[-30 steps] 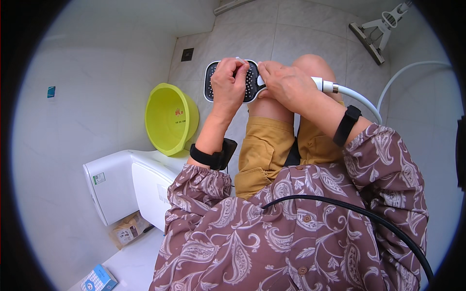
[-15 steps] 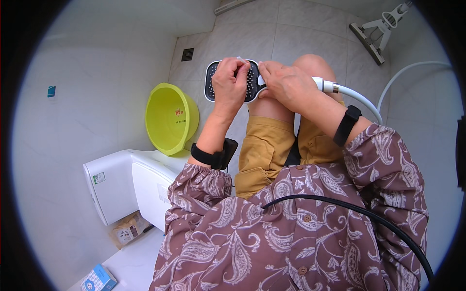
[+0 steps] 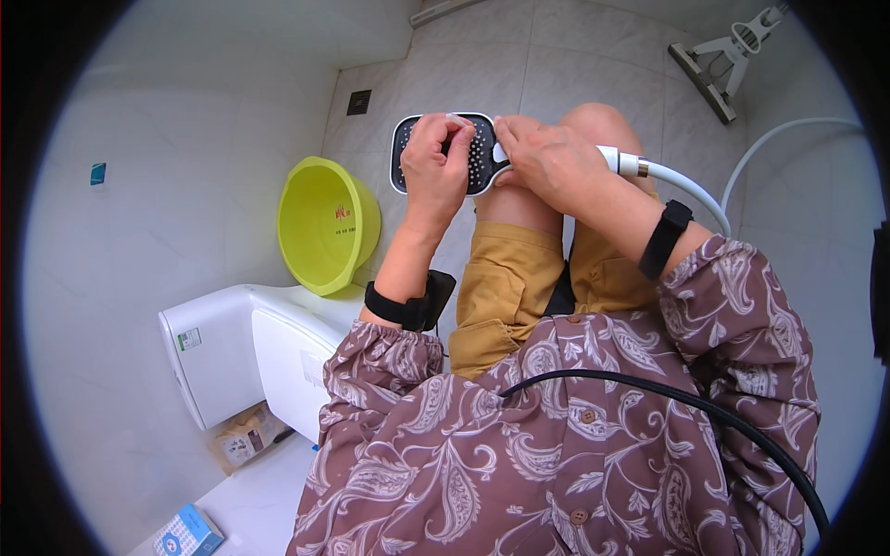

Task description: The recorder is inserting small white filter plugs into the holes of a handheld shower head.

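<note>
A rectangular shower head [image 3: 483, 165] with a white rim and a black, nozzle-studded face lies face up over my knees. My right hand [image 3: 556, 165] is wrapped round its white handle, close to the head. Over the left half of the face is my left hand [image 3: 433, 169], fingers curled and thumb pressed in. A small white piece [image 3: 458, 120] pokes out at its fingertips; its kind is hidden by the fingers. From the handle's right end runs a white shower hose [image 3: 688, 188].
A yellow-green basin [image 3: 320, 232] stands by the left wall, beside the white toilet [image 3: 287, 347]. A floor drain [image 3: 359, 102] is set in the tiles ahead. A white mop [image 3: 709, 79] leans at the far right. A blue box [image 3: 190, 533] lies at lower left.
My left hand has shifted very slightly left over the nozzle face, its fingers still pinched. My right hand and the shower head stay where they were.
</note>
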Motion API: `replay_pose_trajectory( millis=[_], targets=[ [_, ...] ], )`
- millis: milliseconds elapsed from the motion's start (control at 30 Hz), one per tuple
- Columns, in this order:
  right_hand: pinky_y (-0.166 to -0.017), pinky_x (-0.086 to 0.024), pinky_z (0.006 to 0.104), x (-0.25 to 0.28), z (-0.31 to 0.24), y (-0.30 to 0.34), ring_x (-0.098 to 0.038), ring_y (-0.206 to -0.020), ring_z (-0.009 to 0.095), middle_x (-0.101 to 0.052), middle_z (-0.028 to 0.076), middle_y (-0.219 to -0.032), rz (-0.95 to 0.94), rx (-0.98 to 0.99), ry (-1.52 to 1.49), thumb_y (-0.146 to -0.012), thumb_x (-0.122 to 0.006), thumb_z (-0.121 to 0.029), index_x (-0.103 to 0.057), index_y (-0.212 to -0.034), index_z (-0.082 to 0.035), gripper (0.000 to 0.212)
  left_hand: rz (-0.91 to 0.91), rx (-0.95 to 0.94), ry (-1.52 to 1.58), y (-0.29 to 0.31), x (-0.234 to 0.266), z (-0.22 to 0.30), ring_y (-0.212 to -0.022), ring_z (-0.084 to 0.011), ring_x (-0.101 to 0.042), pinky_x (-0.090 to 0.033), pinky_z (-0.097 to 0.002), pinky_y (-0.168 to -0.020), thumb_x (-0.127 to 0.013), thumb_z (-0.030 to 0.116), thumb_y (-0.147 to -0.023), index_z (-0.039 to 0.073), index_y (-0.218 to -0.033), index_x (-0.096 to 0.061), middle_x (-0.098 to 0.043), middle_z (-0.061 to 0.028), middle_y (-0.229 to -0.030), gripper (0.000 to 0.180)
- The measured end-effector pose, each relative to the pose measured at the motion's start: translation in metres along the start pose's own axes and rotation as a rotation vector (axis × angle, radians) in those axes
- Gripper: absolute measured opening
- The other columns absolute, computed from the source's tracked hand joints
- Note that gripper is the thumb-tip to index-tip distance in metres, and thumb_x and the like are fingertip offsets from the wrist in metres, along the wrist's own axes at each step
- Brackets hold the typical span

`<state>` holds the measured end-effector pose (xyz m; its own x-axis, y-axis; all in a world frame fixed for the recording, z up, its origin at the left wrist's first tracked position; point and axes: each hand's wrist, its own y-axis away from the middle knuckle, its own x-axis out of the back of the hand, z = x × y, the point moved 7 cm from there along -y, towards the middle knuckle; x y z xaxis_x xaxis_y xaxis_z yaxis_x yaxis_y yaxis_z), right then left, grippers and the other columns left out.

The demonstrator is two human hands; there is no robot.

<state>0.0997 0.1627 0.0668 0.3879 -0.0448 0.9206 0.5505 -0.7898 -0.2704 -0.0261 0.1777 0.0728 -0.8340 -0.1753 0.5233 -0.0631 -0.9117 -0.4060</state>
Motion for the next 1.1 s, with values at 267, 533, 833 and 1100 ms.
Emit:
replay_pose_trajectory(
  millis=[267, 533, 833, 1100],
  targets=[
    [-0.067, -0.051, 0.0286, -0.0031, 0.0010, 0.0004, -0.061, -0.083, 0.021, -0.061, 0.011, -0.087, -0.029, -0.008, 0.023, -0.070, -0.068, -0.031, -0.054, -0.109, 0.006, 0.056, 0.005, -0.032, -0.006, -0.0004, -0.0013, -0.0004, -0.071, -0.0247, -0.058, -0.045, -0.0318, -0.065, -0.061, 0.005, -0.078, 0.000, -0.077, -0.059, -0.061, -0.0106, -0.078, 0.005],
    [-0.066, -0.051, 0.0290, -0.0033, 0.0011, 0.0004, -0.061, -0.081, 0.021, -0.061, 0.011, -0.086, -0.011, -0.002, 0.021, -0.070, -0.068, -0.030, -0.054, -0.109, 0.006, 0.055, -0.025, 0.006, -0.020, -0.0005, -0.0041, -0.0023, -0.075, -0.0186, -0.057, -0.044, -0.0270, -0.070, -0.060, 0.003, -0.081, -0.002, -0.079, -0.058, -0.061, -0.0083, -0.080, 0.005],
    [-0.066, -0.051, 0.0292, -0.0019, 0.0011, 0.0007, -0.061, -0.081, 0.022, -0.061, 0.010, -0.085, 0.002, 0.011, 0.027, -0.070, -0.068, -0.028, -0.055, -0.106, 0.005, 0.051, -0.040, -0.049, -0.062, -0.0002, -0.0072, 0.0001, -0.077, -0.0180, -0.059, -0.045, -0.0263, -0.071, -0.061, 0.004, -0.080, -0.001, -0.081, -0.060, -0.063, -0.0082, -0.080, 0.005],
    [-0.066, -0.051, 0.0288, -0.0020, 0.0004, 0.0013, -0.061, -0.081, 0.021, -0.061, 0.009, -0.084, 0.027, 0.012, 0.021, -0.068, -0.069, -0.028, -0.054, -0.105, 0.004, 0.051, -0.151, 0.044, -0.067, -0.0033, -0.0040, -0.0002, -0.067, -0.0119, -0.060, -0.047, -0.0242, -0.063, -0.065, 0.005, -0.077, 0.001, -0.084, -0.064, -0.063, -0.0070, -0.078, 0.009]
  ],
)
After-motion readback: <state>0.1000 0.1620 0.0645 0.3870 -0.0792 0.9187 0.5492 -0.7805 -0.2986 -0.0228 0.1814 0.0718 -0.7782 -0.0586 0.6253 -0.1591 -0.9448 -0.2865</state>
